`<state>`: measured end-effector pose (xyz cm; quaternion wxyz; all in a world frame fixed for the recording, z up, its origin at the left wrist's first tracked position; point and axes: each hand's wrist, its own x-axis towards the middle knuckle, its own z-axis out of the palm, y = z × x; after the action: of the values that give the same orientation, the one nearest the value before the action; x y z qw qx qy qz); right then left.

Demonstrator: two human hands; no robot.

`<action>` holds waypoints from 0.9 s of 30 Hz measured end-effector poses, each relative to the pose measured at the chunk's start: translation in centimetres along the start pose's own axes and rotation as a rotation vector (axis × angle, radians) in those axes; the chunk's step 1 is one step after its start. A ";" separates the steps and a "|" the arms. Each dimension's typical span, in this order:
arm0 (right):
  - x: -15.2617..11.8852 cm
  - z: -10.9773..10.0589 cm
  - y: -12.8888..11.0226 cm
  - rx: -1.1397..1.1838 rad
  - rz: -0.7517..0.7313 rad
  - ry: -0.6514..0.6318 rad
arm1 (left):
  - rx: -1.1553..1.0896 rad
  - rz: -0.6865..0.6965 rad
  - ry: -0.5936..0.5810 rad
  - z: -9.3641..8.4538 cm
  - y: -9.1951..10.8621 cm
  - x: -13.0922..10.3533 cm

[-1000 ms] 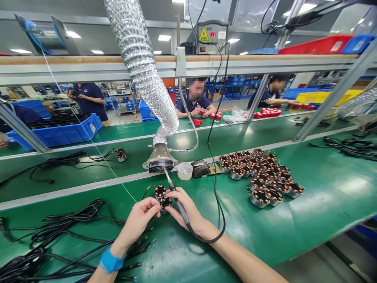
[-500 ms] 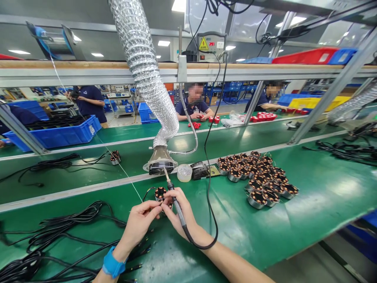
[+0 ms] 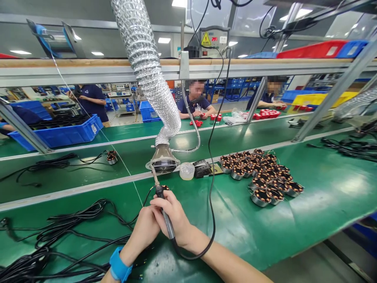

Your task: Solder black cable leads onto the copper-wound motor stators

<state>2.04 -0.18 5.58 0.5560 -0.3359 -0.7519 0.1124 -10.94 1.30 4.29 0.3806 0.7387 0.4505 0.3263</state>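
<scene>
Right hand [image 3: 176, 220] curls around a slim black-and-grey soldering iron [image 3: 159, 192]; left hand [image 3: 146, 227] bunches against it, hold hidden, cannot tell. Copper-wound metal ring [image 3: 165, 188] sits just beyond, partly covered, on green surface [image 3: 235, 236]. Step: apparently close fingerwork; next move calls for keeping iron off skin.

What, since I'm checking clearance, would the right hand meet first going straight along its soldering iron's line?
Probably the funnel-shaped hood, with the soldering iron reaching it before the right hand; depth is unclear.
</scene>
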 end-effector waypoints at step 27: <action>-1.8 -0.9 2.2 0.223 0.310 0.103 | -0.561 -0.345 -0.060 -1.3 -0.5 0.7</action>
<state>4.00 0.14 3.36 0.6036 -0.3895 -0.6445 0.2618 -11.97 2.48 4.61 0.6317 0.5274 0.4502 0.3465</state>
